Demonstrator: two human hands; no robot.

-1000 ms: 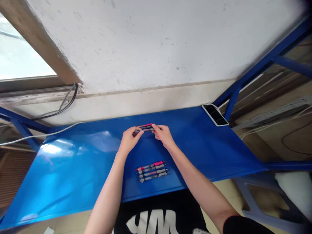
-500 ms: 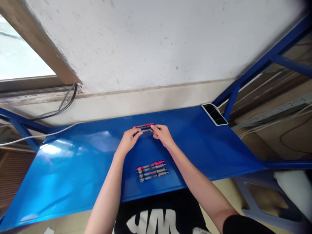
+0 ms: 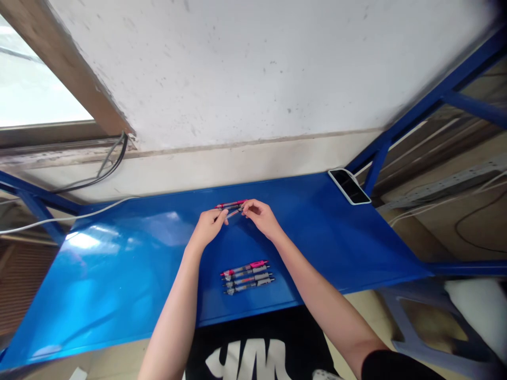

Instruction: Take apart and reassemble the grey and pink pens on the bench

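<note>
At the back of the blue table, my left hand (image 3: 209, 226) and my right hand (image 3: 261, 216) face each other with a clear-barrelled pen (image 3: 234, 213) between them. My left thumb and fingers pinch one end of it; my right fingertips close on the other end. The pen slants up to the right. Just behind the hands lies a red pen (image 3: 232, 204), with a darker pen beside it partly hidden. Nearer my body, a row of several pens rests side by side: a pink pen (image 3: 244, 268) at the far side, grey pens (image 3: 249, 286) in front.
A phone-like device with a white rim (image 3: 349, 186) lies at the table's back right corner. A white cable (image 3: 103, 210) crosses the back left of the blue table (image 3: 317, 237). Blue metal frames (image 3: 376, 163) stand at both ends, and a wall runs behind.
The pen between my hands has tilted, its right end now higher. My right hand has shifted slightly left and up. The near row of pens stays put.
</note>
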